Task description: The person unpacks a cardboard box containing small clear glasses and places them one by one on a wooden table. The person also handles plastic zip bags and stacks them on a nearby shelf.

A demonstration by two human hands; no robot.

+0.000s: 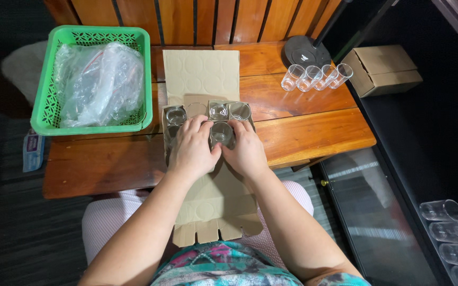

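Both hands close together over the middle of an opened cardboard carrier (201, 74): left hand (191, 151) cupped on the near-left cells, right hand (246, 152) beside it, thumbs nearly touching, fingertips of both pressed around one small clear glass (221, 132) seated in a cell at the centre. Whether either hand truly clamps that glass or only steadies it, impossible to tell from above. Three more glasses upright in the far cells of the same carrier, one at the far left (175, 114), two at the far right (229, 110). Carrier flat on a wooden table (314, 132), far flap lying open toward the wall, near flap hanging over the table's edge onto the lap. Probably light but fragile, smooth and slippery on the wall, rigid, with thin rims likely to chip against one another; best taken around the side wall near the rim, thumb opposite fingers, lifted straight up out of the cell. Cardboard soft and bendable, poor as a support when lifted by one flap. Further right, a row of four loose glasses (316, 77) lying on their sides; far left, a green plastic basket (42, 100) with crumpled clear bags (99, 79).
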